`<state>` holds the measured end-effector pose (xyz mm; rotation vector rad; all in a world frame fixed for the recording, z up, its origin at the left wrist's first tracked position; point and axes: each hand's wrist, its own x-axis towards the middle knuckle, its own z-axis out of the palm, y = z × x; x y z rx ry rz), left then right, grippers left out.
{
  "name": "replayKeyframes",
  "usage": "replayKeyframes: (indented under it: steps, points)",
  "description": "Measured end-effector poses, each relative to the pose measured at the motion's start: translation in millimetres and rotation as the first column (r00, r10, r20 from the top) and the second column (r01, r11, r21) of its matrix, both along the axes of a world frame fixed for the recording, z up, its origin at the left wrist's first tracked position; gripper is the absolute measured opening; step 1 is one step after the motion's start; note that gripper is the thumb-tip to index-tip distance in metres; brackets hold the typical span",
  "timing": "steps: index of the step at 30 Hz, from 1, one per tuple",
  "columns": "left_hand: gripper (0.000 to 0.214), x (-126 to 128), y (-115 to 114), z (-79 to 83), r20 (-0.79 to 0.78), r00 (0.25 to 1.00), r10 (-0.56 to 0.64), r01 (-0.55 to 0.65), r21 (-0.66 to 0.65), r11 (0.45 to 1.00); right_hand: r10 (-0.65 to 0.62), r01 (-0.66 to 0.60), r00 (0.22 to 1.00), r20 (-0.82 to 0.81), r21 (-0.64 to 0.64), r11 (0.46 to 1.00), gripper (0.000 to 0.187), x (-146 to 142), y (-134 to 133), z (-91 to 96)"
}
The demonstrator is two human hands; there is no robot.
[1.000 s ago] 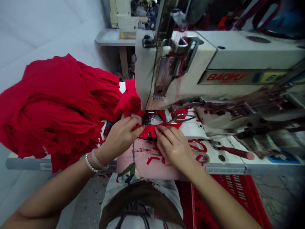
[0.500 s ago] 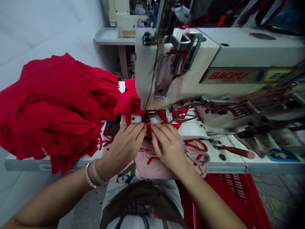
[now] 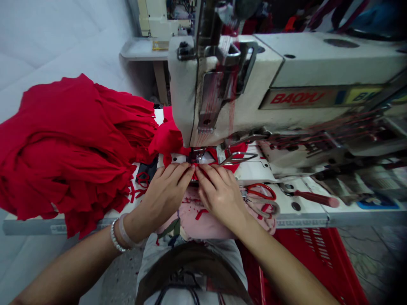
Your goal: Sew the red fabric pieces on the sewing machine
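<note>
My left hand [image 3: 168, 188] and my right hand [image 3: 222, 195] meet just in front of the presser foot [image 3: 196, 155] of a white sewing machine [image 3: 273, 63]. Between their fingertips they pinch a small piece of red fabric, mostly hidden by the fingers. More red fabric [image 3: 167, 137] lies behind and left of the foot. Red threads [image 3: 232, 114] run down the machine's front. A metal looped wire piece [image 3: 240, 157] sits above the bed, right of the needle area.
A large heap of red cut pieces [image 3: 63, 123] covers the table's left side. Red-handled scissors [image 3: 262, 190] and a screwdriver [image 3: 318, 199] lie to the right. Pink cloth [image 3: 197, 224] with red scraps hangs at the front edge. A red basket [image 3: 340, 267] stands below right.
The view has shifted slightly, so the machine appears further left. My right hand has moved closer to my left, and its fingers lie flatter over the fabric.
</note>
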<state>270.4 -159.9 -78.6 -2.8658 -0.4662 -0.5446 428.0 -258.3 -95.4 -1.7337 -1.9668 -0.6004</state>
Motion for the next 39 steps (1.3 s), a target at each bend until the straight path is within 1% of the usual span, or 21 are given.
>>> replayKeyframes:
  steps: [3,5,15,21,26,30,35,39]
  points:
    - [0.038,0.2,0.5,0.9,-0.001,1.000,-0.009,0.009,-0.016,1.000,0.053,-0.053,0.998,-0.017,0.018,0.998,0.032,3.5,0.7,-2.7]
    - [0.038,0.0,0.3,1.0,-0.003,1.000,-0.010,0.010,-0.033,0.999,0.066,-0.065,0.997,-0.028,0.017,0.998,0.032,5.0,0.9,-3.6]
    - [0.038,2.1,1.2,-4.8,0.032,0.999,0.003,-0.001,-0.069,0.998,0.018,-0.018,0.999,-0.050,0.003,1.000,0.030,6.7,12.3,-2.2]
    - [0.035,1.8,4.1,-4.4,0.053,0.998,-0.029,0.032,-0.057,0.998,0.029,-0.034,0.990,-0.139,-0.030,0.999,0.032,8.7,13.9,-2.2]
    - [0.034,3.3,9.7,-1.2,0.061,0.996,-0.071,0.075,-0.067,0.995,0.009,-0.028,0.969,-0.247,-0.074,0.997,0.027,9.5,16.3,-1.7]
    - [0.033,4.7,15.8,2.2,0.074,0.992,-0.104,0.110,-0.078,0.991,0.021,-0.042,0.953,-0.304,-0.065,0.997,0.024,11.3,18.9,-3.7]
    - [0.031,4.5,22.7,1.2,0.106,0.985,-0.137,0.149,-0.114,0.982,0.070,-0.081,0.954,-0.291,-0.024,0.996,0.026,15.2,17.4,-6.0]
    - [0.033,3.1,25.8,-0.3,0.113,0.985,-0.128,0.142,-0.122,0.982,0.035,-0.045,0.981,-0.190,-0.049,0.998,0.029,15.5,16.2,-3.9]
